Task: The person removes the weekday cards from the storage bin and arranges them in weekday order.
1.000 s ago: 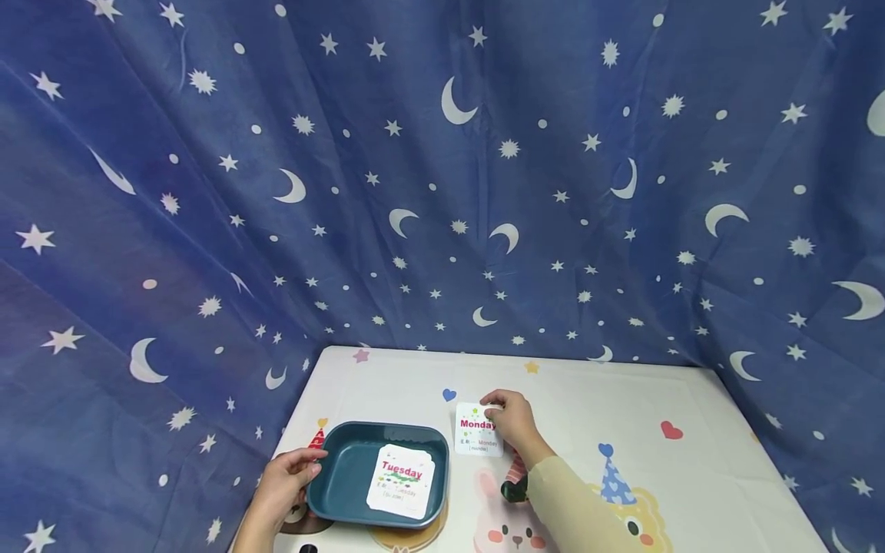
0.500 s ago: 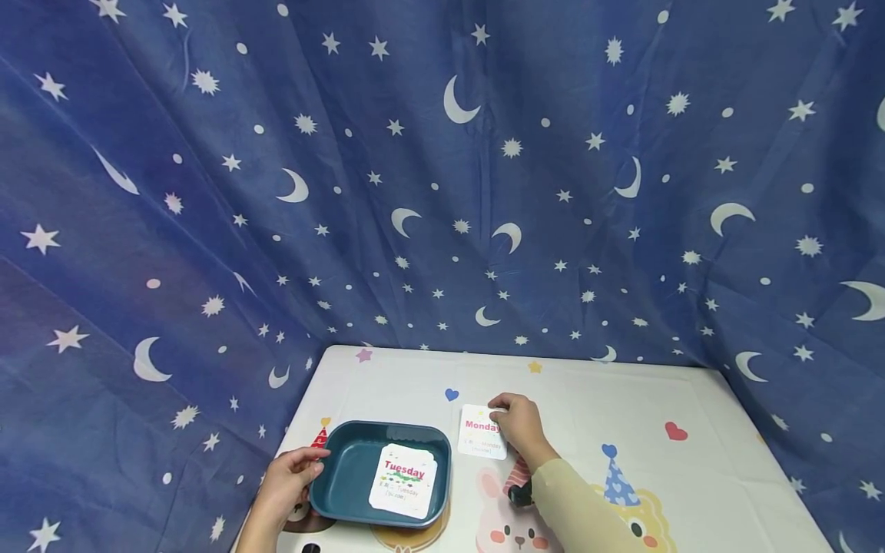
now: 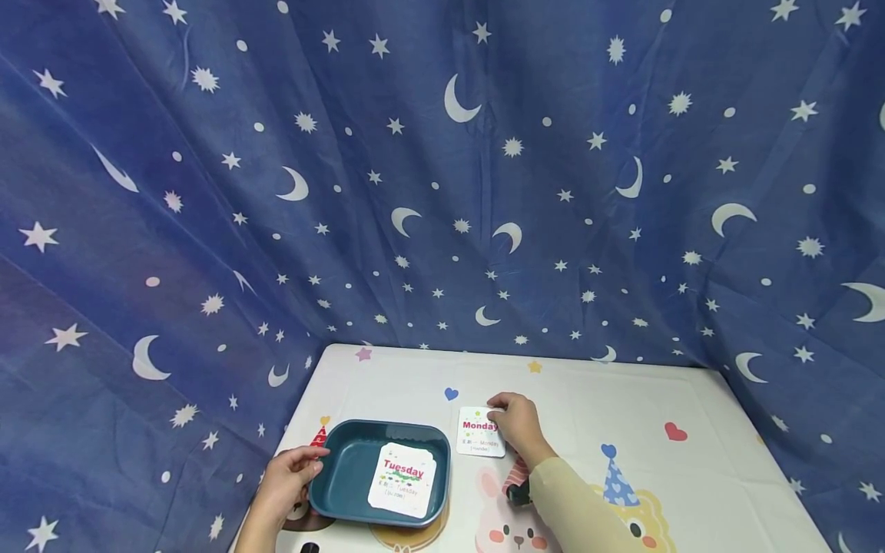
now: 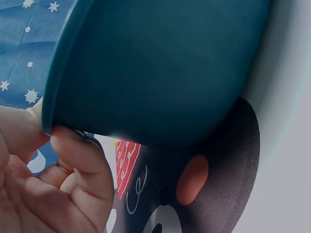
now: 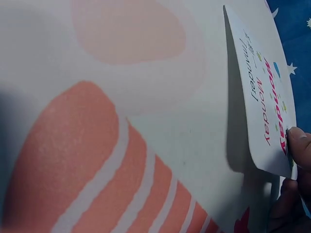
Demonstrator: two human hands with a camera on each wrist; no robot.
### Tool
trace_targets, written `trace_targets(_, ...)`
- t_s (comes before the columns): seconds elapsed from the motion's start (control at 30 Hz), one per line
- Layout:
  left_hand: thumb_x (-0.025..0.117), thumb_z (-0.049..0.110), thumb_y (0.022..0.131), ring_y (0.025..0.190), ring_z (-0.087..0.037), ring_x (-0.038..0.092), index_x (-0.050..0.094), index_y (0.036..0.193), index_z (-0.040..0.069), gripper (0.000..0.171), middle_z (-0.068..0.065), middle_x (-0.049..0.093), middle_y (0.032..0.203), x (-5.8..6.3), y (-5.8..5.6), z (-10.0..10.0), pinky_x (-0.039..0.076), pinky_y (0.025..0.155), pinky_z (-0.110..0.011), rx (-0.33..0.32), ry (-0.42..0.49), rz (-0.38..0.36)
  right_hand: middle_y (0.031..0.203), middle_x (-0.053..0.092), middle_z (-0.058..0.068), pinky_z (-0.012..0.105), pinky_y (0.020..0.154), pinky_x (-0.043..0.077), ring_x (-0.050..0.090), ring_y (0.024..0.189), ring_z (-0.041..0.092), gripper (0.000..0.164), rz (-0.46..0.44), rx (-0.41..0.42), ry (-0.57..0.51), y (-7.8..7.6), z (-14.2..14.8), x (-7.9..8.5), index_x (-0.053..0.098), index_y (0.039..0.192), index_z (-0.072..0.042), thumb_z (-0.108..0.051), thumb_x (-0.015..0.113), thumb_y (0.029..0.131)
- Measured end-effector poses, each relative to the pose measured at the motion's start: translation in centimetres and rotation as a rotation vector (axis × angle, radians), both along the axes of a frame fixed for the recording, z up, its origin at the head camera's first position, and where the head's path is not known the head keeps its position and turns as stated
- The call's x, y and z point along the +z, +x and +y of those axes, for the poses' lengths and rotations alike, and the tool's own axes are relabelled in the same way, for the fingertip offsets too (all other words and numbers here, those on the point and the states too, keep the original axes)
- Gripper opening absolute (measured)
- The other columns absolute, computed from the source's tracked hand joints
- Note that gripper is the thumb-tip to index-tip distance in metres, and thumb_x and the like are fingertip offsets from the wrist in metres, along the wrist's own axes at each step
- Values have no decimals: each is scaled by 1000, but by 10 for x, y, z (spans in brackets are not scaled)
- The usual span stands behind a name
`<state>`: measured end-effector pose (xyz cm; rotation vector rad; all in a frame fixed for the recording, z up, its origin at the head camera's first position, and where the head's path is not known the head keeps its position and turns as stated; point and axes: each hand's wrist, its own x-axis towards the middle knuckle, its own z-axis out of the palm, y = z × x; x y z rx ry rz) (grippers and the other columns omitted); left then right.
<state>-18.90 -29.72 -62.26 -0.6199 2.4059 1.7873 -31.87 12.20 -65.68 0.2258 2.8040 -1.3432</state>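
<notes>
A white flash card (image 3: 478, 442) printed "Monday" is pinched at its right edge by my right hand (image 3: 518, 422). In the right wrist view the thumb presses the face of the card (image 5: 265, 104), which is tilted a little off the tablecloth and casts a shadow. To the left lies a dark teal tray (image 3: 346, 480) with a stack of cards (image 3: 401, 495) in its right half, "Tuesday" on top. My left hand (image 3: 286, 480) grips the tray's left rim; the left wrist view shows finger and thumb at the rim (image 4: 48, 104).
The white tablecloth (image 3: 608, 399) carries cartoon prints, among them a rabbit (image 3: 508, 530) and a party hat (image 3: 618, 484). A blue curtain (image 3: 429, 192) with stars and moons hangs behind and to the left. Part of a black object (image 3: 518, 493) shows at the right wrist.
The Monday card has shifted very slightly and its tilt has varied, still in my right hand. My left hand keeps its hold on the tray.
</notes>
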Motion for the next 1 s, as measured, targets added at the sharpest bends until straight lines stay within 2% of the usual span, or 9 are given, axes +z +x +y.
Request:
trace_targets(0.2,70,-2,99,59,-14,51,76,125,-2,26,-2,63,85,0,0,0,48,50,-30,-4,1,6,109,77,2,49,101,56,68,105,22,24,-3,-1,-6,1,1,2,83,110,-16,-2,81,91)
trace_targets(0.4,70,-2,100,60,-14,51,76,125,-1,26,-1,63,85,-1,0,-1,49,50,-30,-7,6,5,105,79,1,51,103,56,71,107,23,22,26,22,7,0,6,2,83,108,-16,-1,79,92)
trace_targets(0.57,70,-1,100,61,-14,52,75,126,-2,26,-1,65,86,0,1,-1,49,51,-30,-9,16,7,109,79,3,53,105,56,71,111,27,24,26,17,0,-1,8,2,83,110,-16,1,78,93)
trace_targets(1.0,70,0,100,63,-15,53,76,125,-1,26,-2,65,87,0,1,0,49,50,-30,-9,12,12,130,76,6,56,112,52,67,124,31,44,37,11,-20,-2,16,7,75,133,-17,0,76,93)
